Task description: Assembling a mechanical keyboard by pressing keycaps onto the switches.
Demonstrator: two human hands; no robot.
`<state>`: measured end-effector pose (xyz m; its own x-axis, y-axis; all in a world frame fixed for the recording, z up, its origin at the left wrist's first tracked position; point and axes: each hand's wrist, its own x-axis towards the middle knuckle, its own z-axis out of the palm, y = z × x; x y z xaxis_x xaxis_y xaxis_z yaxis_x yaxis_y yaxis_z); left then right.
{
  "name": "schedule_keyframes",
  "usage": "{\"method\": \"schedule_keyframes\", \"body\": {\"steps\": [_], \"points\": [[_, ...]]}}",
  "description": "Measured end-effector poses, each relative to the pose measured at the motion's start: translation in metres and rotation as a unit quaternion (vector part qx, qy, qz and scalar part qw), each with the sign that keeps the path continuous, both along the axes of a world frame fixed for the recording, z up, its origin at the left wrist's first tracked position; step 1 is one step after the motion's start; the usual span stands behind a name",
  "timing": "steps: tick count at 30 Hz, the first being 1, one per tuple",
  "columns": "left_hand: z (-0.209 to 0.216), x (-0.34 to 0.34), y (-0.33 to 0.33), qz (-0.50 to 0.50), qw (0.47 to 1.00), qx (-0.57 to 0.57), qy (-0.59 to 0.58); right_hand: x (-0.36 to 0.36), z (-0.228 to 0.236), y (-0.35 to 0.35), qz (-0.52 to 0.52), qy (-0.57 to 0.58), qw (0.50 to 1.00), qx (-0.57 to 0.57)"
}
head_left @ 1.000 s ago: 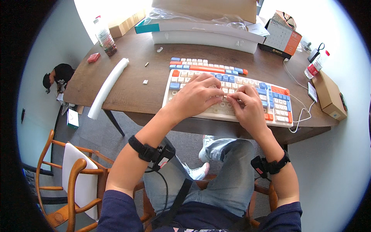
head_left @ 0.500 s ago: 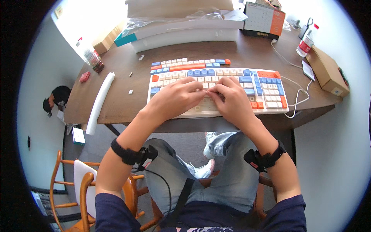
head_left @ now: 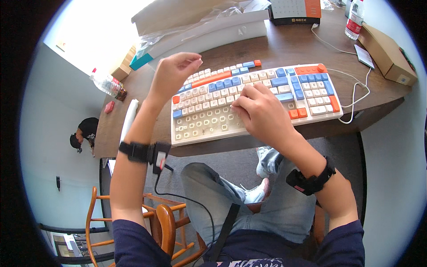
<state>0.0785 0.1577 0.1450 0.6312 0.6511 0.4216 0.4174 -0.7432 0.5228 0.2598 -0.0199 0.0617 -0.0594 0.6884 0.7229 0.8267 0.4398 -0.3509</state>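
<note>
A wide keyboard (head_left: 307, 84) with cream, blue and orange keycaps lies on the dark wooden table (head_left: 284, 49). Its lower left rows show bare switches without caps. My left hand (head_left: 171, 75) is raised above the keyboard's upper left corner, thumb and fingertips pinched together; whether something small sits between them is hidden. My right hand (head_left: 262, 111) rests on the middle of the keyboard with its fingers curled down onto the keys. Both wrists carry black bands.
A long white box (head_left: 213, 38) and crumpled plastic lie behind the keyboard. A water bottle (head_left: 106, 84) and a white foam tube (head_left: 129, 118) sit at the left, a cardboard box (head_left: 387, 53) and a white cable (head_left: 356, 95) at the right. A wooden chair (head_left: 164, 224) stands below left. Another person (head_left: 84, 133) is low at the far left.
My left hand has lifted off the keys and risen to the upper left with pinched fingers. My right hand stays on the keyboard. The view has tilted.
</note>
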Motion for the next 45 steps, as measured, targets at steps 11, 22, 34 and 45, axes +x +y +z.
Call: {"method": "schedule_keyframes", "body": {"steps": [11,22,34,45], "points": [[-0.022,0.056,0.059,-0.055,0.970,0.021,0.234,0.001,-0.003,0.002,0.001,-0.020,1.000,-0.010],[-0.022,0.054,0.064,-0.062,0.970,-0.008,0.233,0.003,-0.003,0.002,-0.002,-0.025,1.000,-0.017],[-0.021,0.052,0.059,-0.066,0.965,-0.054,0.248,0.001,-0.001,0.000,-0.002,-0.026,0.999,-0.024],[-0.022,0.045,0.059,-0.079,0.964,-0.067,0.243,0.000,-0.002,0.001,-0.005,-0.030,0.999,-0.021]]}}
